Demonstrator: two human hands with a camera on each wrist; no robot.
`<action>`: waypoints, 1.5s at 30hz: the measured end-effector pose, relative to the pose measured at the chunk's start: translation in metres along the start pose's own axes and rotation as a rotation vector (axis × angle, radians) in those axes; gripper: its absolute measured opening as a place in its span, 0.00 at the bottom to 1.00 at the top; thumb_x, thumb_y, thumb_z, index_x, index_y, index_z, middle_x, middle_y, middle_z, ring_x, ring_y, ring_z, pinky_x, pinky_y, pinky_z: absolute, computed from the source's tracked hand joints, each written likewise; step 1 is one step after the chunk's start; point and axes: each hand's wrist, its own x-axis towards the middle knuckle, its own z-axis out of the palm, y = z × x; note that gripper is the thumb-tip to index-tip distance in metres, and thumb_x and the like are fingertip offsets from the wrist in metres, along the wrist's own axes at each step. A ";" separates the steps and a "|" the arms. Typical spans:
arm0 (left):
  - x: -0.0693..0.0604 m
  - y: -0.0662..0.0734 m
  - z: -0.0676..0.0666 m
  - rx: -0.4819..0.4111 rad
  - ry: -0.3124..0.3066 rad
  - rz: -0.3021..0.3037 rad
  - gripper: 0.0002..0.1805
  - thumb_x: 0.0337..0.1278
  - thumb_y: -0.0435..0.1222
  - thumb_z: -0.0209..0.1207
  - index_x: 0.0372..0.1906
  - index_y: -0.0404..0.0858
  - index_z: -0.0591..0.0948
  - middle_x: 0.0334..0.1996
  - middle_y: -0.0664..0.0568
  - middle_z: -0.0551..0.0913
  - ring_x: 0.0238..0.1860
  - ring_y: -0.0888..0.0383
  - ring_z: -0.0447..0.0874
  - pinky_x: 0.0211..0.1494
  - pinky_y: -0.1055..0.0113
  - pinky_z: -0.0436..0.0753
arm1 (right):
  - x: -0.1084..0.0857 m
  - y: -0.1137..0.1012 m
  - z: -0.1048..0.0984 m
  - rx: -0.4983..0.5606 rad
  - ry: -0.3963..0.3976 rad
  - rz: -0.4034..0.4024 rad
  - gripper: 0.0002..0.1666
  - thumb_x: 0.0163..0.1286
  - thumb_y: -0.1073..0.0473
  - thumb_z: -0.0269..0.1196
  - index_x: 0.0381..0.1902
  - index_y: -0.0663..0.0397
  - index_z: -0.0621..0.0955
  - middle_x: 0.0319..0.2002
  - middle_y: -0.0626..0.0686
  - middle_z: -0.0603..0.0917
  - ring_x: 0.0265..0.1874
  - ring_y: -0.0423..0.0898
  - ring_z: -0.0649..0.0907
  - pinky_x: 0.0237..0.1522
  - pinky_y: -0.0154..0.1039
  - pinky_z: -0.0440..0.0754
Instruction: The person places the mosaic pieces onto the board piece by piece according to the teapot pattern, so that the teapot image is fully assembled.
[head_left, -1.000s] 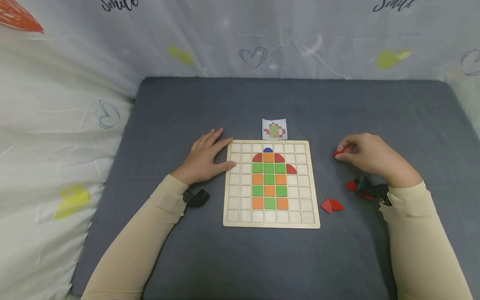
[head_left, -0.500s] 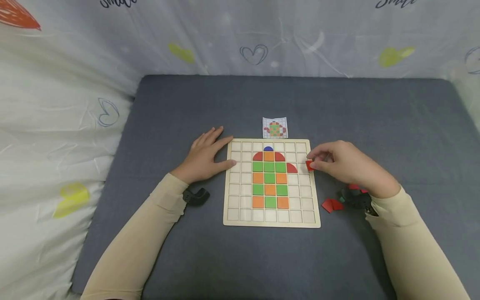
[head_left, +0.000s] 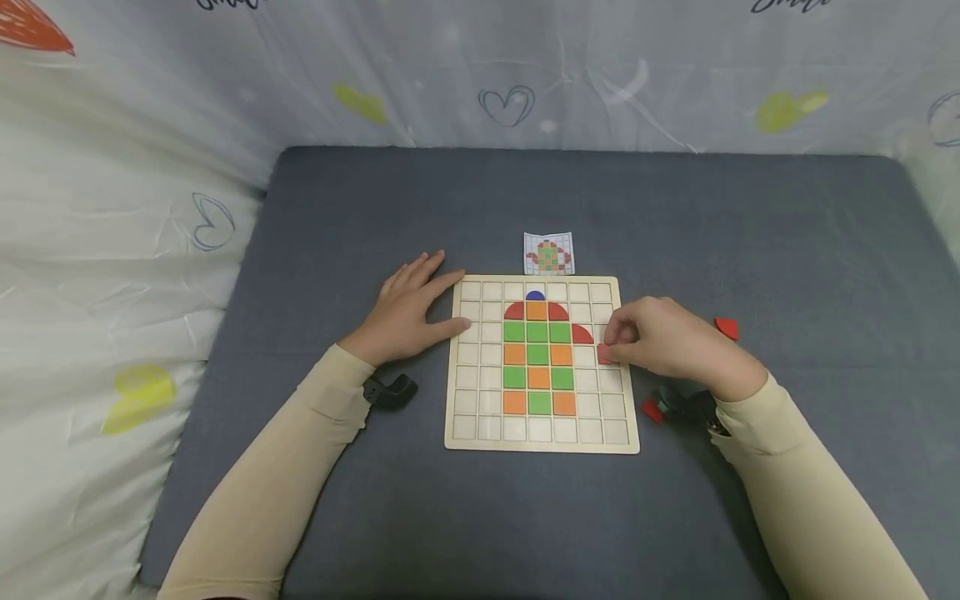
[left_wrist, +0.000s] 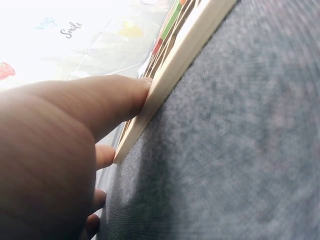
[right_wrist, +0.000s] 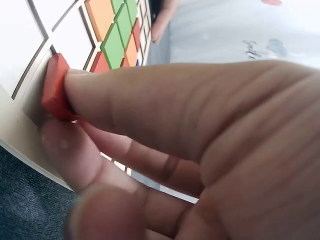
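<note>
A wooden grid board (head_left: 542, 447) lies on the dark cloth, with green, orange, red and blue pieces set in its cells. My left hand (head_left: 397, 315) lies spread at the board's left side, its thumb resting on the rim. Over the right-hand columns, my right hand (head_left: 663, 340) pinches a small red piece (right_wrist: 56, 87) between thumb and forefinger. In the right wrist view that piece is tilted at a cell near the board's edge; its full outline is partly hidden by the fingers. A red quarter-round piece (head_left: 582, 334) sits in a cell just up and left of it.
A printed card (head_left: 549, 254) with a teapot pattern lies against the board's far edge. Loose red pieces (head_left: 726, 327) are on the cloth right of the board, some hidden under my right wrist. White patterned sheeting (head_left: 450, 75) hangs behind and left of the table.
My right hand has moved left from the cloth onto the board's right side, carrying the red piece down to a cell. My left hand has stayed at the left edge.
</note>
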 end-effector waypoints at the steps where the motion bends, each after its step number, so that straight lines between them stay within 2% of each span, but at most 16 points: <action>1: 0.000 0.000 -0.001 -0.001 -0.002 0.000 0.44 0.69 0.59 0.63 0.83 0.49 0.64 0.86 0.46 0.46 0.86 0.45 0.37 0.84 0.39 0.39 | 0.000 0.000 0.000 -0.003 -0.006 0.002 0.06 0.66 0.56 0.75 0.31 0.48 0.87 0.23 0.46 0.83 0.24 0.44 0.77 0.26 0.39 0.72; 7: -0.001 -0.001 -0.002 -0.002 -0.001 0.001 0.44 0.69 0.59 0.63 0.84 0.49 0.63 0.86 0.46 0.46 0.86 0.44 0.37 0.84 0.38 0.39 | 0.003 0.000 0.000 -0.008 -0.035 0.013 0.08 0.67 0.56 0.75 0.29 0.49 0.87 0.22 0.47 0.82 0.21 0.45 0.75 0.24 0.38 0.71; 16: 0.000 -0.001 -0.004 0.000 -0.001 -0.001 0.44 0.70 0.59 0.62 0.84 0.48 0.63 0.86 0.46 0.46 0.86 0.44 0.37 0.84 0.38 0.39 | 0.004 0.000 -0.001 -0.034 0.000 -0.028 0.12 0.65 0.59 0.76 0.24 0.47 0.85 0.19 0.46 0.79 0.20 0.44 0.73 0.24 0.37 0.69; 24: -0.002 -0.001 -0.005 -0.007 -0.001 0.001 0.44 0.69 0.59 0.63 0.84 0.48 0.63 0.86 0.46 0.46 0.86 0.44 0.37 0.84 0.38 0.38 | 0.003 -0.001 -0.006 -0.026 -0.048 -0.005 0.07 0.68 0.59 0.75 0.29 0.49 0.89 0.21 0.46 0.83 0.21 0.43 0.81 0.28 0.39 0.78; 28: -0.002 -0.001 -0.005 -0.010 0.005 0.002 0.44 0.69 0.58 0.63 0.84 0.48 0.63 0.86 0.46 0.46 0.86 0.44 0.37 0.84 0.39 0.38 | 0.000 0.000 -0.009 -0.048 -0.051 -0.027 0.08 0.68 0.59 0.74 0.28 0.49 0.87 0.19 0.46 0.81 0.20 0.43 0.80 0.27 0.39 0.76; 32: -0.001 0.000 -0.003 0.001 -0.010 0.004 0.44 0.69 0.59 0.62 0.84 0.49 0.63 0.86 0.46 0.46 0.86 0.44 0.37 0.84 0.39 0.38 | -0.009 0.004 -0.008 -0.072 -0.054 -0.059 0.11 0.65 0.55 0.77 0.26 0.46 0.85 0.20 0.44 0.79 0.21 0.42 0.75 0.26 0.38 0.73; 36: 0.001 0.001 0.001 0.001 -0.039 0.021 0.45 0.70 0.60 0.60 0.84 0.49 0.62 0.86 0.46 0.45 0.86 0.45 0.36 0.84 0.40 0.38 | -0.024 0.014 -0.002 -0.042 -0.101 -0.077 0.14 0.65 0.51 0.77 0.26 0.45 0.83 0.20 0.43 0.78 0.20 0.41 0.74 0.25 0.36 0.73; 40: 0.000 0.001 0.000 0.000 -0.030 0.018 0.44 0.70 0.59 0.61 0.84 0.48 0.62 0.86 0.46 0.46 0.86 0.45 0.37 0.84 0.40 0.38 | -0.036 0.025 0.003 -0.014 -0.129 -0.089 0.13 0.64 0.53 0.78 0.30 0.45 0.82 0.20 0.42 0.78 0.20 0.39 0.75 0.26 0.34 0.74; 45: -0.002 0.000 -0.002 -0.001 -0.014 0.006 0.44 0.70 0.59 0.61 0.84 0.48 0.63 0.86 0.46 0.46 0.86 0.45 0.37 0.84 0.40 0.38 | -0.042 0.032 0.002 -0.052 -0.135 -0.134 0.18 0.56 0.53 0.82 0.36 0.43 0.82 0.27 0.42 0.77 0.25 0.38 0.74 0.29 0.34 0.75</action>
